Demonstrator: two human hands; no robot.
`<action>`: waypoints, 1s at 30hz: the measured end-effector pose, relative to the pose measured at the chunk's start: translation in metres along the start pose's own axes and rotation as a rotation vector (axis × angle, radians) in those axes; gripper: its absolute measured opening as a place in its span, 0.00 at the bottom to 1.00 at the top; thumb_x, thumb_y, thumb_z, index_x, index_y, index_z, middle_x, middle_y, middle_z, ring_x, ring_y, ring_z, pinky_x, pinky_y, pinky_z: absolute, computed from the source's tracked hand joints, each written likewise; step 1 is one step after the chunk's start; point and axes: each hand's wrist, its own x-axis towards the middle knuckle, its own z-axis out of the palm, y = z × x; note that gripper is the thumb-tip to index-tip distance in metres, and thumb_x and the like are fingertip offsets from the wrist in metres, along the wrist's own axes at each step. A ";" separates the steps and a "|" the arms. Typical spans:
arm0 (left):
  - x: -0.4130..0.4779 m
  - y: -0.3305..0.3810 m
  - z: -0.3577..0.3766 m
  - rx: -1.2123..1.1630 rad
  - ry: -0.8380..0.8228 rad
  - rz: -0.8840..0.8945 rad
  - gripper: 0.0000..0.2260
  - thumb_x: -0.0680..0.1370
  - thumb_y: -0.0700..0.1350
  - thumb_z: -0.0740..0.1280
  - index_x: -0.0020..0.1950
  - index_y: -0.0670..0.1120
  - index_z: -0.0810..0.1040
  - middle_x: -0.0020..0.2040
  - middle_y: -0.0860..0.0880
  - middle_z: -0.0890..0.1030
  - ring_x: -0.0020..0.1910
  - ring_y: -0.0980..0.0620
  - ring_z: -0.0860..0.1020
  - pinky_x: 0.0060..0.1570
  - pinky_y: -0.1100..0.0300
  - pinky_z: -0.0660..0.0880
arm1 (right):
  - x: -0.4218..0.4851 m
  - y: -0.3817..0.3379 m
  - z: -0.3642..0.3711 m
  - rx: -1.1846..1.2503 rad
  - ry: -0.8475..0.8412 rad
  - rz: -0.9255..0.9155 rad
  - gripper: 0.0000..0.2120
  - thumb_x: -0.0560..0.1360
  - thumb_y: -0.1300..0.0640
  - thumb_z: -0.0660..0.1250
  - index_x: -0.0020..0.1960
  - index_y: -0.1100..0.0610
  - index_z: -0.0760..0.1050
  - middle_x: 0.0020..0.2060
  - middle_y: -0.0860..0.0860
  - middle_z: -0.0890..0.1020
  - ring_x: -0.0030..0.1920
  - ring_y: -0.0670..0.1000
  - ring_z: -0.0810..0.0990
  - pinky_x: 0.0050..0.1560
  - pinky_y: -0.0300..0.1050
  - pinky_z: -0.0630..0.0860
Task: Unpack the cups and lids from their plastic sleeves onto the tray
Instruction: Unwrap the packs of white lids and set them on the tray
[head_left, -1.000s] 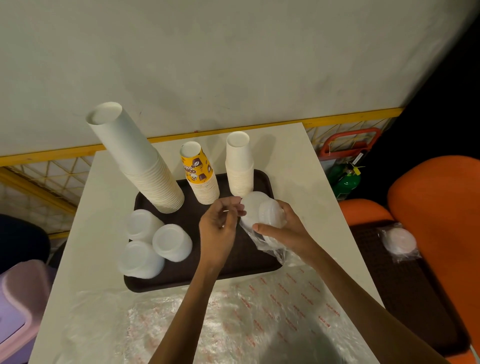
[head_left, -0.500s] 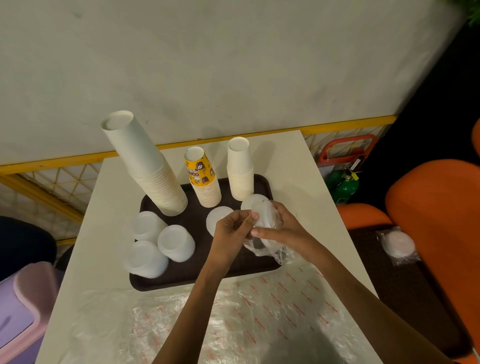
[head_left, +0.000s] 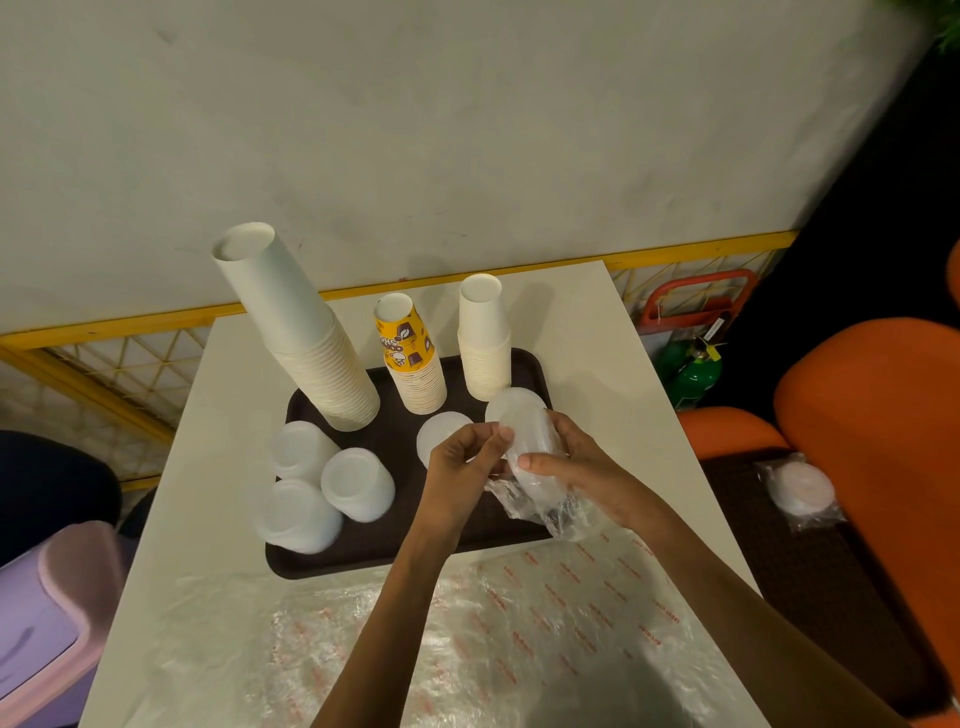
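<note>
Peeling lids out of wrap, step in hand imo. R hand (head_left: 582, 467) fingers curl round the stack of translucent white plastic lids (head_left: 524, 431), tilted above the right side of the dark brown plastic tray (head_left: 395, 545). The crumpled clear plastic sleeve (head_left: 540, 512) hangs below. L hand (head_left: 457, 467) thumb + forefinger pinch the stack edge; lid or film, can't tell. Next I'd strip the film and park the stack by the single flat white lid (head_left: 441, 431).

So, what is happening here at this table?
A person is unpacking lids. The right hand holds a stack of lids half out of its plastic sleeve, and the left hand pinches the top of that stack. Both are above the brown tray, where three stacks of paper cups and some piles of lids stand. Empty plastic wrap lies on the table.
</note>
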 end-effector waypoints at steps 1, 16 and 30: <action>0.000 -0.001 -0.001 0.001 0.009 -0.012 0.04 0.78 0.41 0.65 0.46 0.46 0.79 0.45 0.46 0.82 0.42 0.50 0.81 0.43 0.65 0.79 | 0.000 0.000 0.000 -0.007 0.002 -0.001 0.34 0.73 0.55 0.70 0.73 0.50 0.57 0.65 0.50 0.69 0.64 0.52 0.70 0.65 0.50 0.71; 0.006 -0.021 -0.008 0.085 0.104 -0.134 0.08 0.78 0.38 0.65 0.56 0.43 0.75 0.51 0.46 0.80 0.46 0.51 0.80 0.42 0.62 0.80 | 0.002 0.002 0.005 -0.158 0.084 -0.014 0.38 0.70 0.54 0.74 0.73 0.51 0.57 0.67 0.50 0.66 0.63 0.49 0.67 0.65 0.48 0.68; 0.085 -0.051 -0.048 0.108 0.586 -0.267 0.14 0.80 0.40 0.61 0.66 0.41 0.72 0.62 0.42 0.75 0.58 0.45 0.73 0.58 0.50 0.73 | 0.026 0.014 -0.008 -0.103 0.186 0.008 0.36 0.71 0.53 0.73 0.72 0.51 0.57 0.63 0.47 0.65 0.59 0.46 0.64 0.59 0.42 0.67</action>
